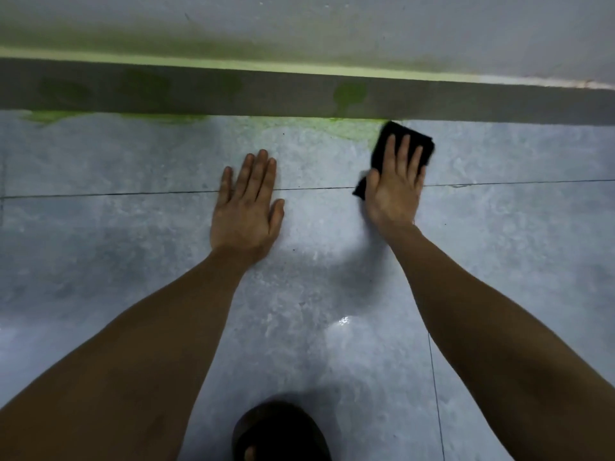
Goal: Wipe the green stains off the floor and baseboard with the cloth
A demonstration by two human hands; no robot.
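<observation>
1. At far left, green stains (pixel 50 116) smear the grey tiled floor (pixel 133 254) where it meets the baseboard (pixel 266 94), and darker green blotches sit on the baseboard face above them.
2. The left hand (pixel 246 207) lies flat on the floor, palm down, its fingers (pixel 258 171) straight and lightly spread, holding nothing. It crosses a thin grout line (pixel 116 193).
3. Between the hands, a further green patch (pixel 349 129) spreads on the floor at the foot of the baseboard, under a round green blotch (pixel 349 93) on the baseboard.
4. The black cloth (pixel 422 144) lies on the floor, its far corner touching the baseboard's foot, just right of that patch.
5. The right hand (pixel 396 188) presses flat on the cloth, fingers (pixel 404 151) extended and close together, not curled round it.
6. Low in the middle, a dark sandal (pixel 283 430) rests on the floor.
7. Above the baseboard, the wall (pixel 332 28) shows a faded green band.
</observation>
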